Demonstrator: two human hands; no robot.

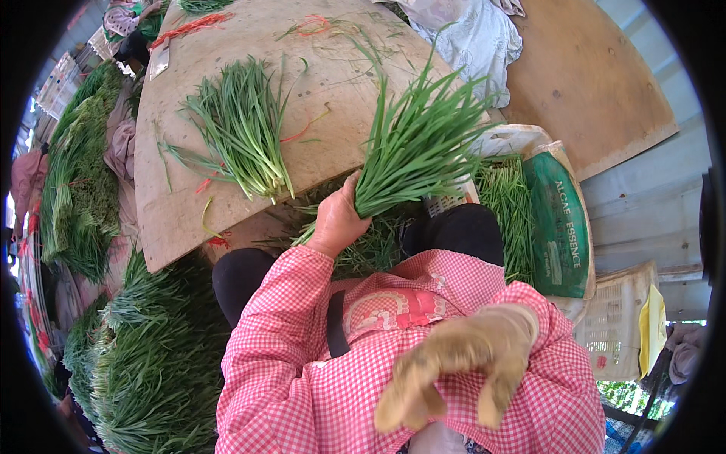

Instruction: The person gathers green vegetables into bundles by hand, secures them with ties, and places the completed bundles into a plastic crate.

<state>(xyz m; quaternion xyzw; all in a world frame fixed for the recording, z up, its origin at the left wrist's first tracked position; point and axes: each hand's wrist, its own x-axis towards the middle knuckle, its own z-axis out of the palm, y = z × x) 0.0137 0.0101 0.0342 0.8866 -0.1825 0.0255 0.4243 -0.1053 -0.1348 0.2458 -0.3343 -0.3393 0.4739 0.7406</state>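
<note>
Surface: wooden board (227,219) lying far left, bearing one sorted chive bunch (242,129).
Left hand (336,219): gripping a fanned chive bundle (416,144).
Right hand (461,363): gloved, hanging loosely open, empty.
Left over: chive heaps (151,363) waiting near left.

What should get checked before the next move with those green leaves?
1. Left hand grips the held bunch at its base: ok.
2. Leaves of the held bunch fan upward, none seen dropping: ok.
3. Right hand in a tan glove, fingers hanging loose, holding nothing: ok.
4. Bare room on the wooden board beside the lying bunch: ok.
5. Whether the held bunch is tied: cannot tell.
6. Red bands lie at the board's far edge: ok.
</note>
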